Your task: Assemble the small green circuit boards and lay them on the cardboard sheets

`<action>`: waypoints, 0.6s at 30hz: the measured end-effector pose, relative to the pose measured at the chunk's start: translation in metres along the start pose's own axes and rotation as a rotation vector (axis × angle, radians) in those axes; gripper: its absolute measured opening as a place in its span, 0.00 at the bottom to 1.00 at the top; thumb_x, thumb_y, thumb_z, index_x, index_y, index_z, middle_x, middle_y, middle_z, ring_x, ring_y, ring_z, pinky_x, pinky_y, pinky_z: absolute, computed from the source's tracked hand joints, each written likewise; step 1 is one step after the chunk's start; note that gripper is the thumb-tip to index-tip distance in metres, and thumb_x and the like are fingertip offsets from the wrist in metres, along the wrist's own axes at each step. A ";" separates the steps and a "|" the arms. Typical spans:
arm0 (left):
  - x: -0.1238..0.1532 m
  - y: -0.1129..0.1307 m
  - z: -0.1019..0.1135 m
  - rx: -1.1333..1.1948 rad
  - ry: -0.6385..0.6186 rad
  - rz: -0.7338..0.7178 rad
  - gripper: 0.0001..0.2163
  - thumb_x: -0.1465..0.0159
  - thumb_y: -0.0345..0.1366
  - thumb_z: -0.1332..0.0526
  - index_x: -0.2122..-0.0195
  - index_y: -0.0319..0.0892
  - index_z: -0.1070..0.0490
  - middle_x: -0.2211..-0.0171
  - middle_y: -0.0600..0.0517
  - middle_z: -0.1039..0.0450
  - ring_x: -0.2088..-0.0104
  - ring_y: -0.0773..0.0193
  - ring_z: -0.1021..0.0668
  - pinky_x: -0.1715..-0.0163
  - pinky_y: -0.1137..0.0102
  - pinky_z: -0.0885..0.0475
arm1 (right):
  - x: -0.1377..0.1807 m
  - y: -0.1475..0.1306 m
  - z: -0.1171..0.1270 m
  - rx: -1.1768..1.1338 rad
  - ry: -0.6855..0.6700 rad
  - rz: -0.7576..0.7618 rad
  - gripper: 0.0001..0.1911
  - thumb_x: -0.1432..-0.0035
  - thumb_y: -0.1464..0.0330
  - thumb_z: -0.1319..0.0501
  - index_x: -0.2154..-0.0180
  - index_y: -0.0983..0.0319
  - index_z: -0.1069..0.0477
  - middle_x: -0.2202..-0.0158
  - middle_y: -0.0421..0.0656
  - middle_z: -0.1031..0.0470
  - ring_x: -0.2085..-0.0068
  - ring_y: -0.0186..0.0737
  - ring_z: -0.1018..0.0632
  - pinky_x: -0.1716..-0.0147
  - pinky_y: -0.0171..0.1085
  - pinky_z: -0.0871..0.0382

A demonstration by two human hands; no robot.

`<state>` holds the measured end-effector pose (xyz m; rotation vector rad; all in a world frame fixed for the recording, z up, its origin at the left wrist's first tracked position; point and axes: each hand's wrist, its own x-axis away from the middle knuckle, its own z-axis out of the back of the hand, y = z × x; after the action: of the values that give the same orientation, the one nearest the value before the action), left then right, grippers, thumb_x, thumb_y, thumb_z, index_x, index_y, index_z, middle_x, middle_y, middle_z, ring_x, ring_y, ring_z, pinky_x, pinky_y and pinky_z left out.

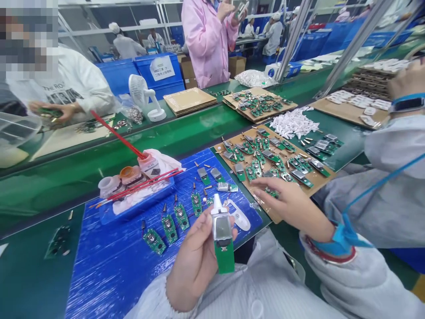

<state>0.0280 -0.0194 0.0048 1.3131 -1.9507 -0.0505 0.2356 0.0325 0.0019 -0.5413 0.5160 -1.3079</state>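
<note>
My left hand [194, 261] is closed around a small green circuit board with a silver screen and a white tip [222, 235], held upright above the blue mat [109, 266]. My right hand [285, 199] reaches out to the cardboard sheet [323, 179] covered with several green boards [265, 159]; its fingers lie spread on the boards at the sheet's near edge, and I cannot see anything gripped. More green boards [171, 226] lie in a row on the blue mat, beside a white plastic shell [239, 217].
A blue tray [133, 204] with red brushes, small jars and a cloth stands on the mat. White parts [292, 124] are piled behind the cardboard. A small white fan [146, 99] stands across the green belt. Other people work opposite and at the right.
</note>
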 end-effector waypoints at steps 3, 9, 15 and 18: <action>-0.001 -0.002 0.005 -0.022 -0.178 0.027 0.05 0.40 0.27 0.38 0.62 0.37 0.28 0.69 0.44 0.20 0.69 0.61 0.19 0.67 0.68 0.21 | -0.009 -0.025 0.011 -0.559 -0.242 0.059 0.16 0.42 0.60 0.40 0.54 0.60 0.28 0.56 0.43 0.23 0.55 0.40 0.23 0.56 0.38 0.30; -0.001 0.001 0.007 -0.119 -0.221 -0.093 0.09 0.44 0.32 0.32 0.62 0.40 0.26 0.68 0.48 0.20 0.68 0.64 0.19 0.65 0.71 0.23 | -0.017 -0.048 -0.009 -0.945 -0.416 0.024 0.17 0.45 0.64 0.37 0.53 0.62 0.31 0.62 0.42 0.22 0.62 0.34 0.23 0.61 0.35 0.29; -0.011 0.011 0.008 -0.146 -0.035 -0.311 0.13 0.50 0.35 0.28 0.64 0.41 0.26 0.67 0.47 0.20 0.70 0.64 0.20 0.69 0.74 0.23 | -0.003 -0.035 -0.026 -0.814 -0.238 0.065 0.20 0.46 0.61 0.36 0.53 0.61 0.33 0.57 0.45 0.26 0.60 0.36 0.25 0.59 0.38 0.29; -0.017 0.015 0.009 -0.126 0.016 -0.331 0.16 0.53 0.35 0.27 0.64 0.41 0.26 0.68 0.48 0.21 0.70 0.63 0.20 0.70 0.74 0.23 | 0.001 -0.019 -0.042 -0.468 -0.110 -0.010 0.18 0.44 0.61 0.39 0.54 0.63 0.33 0.60 0.47 0.26 0.60 0.41 0.25 0.59 0.42 0.29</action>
<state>0.0142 -0.0022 -0.0049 1.5319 -1.6703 -0.3190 0.1951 0.0249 -0.0185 -0.9976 0.7334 -1.1593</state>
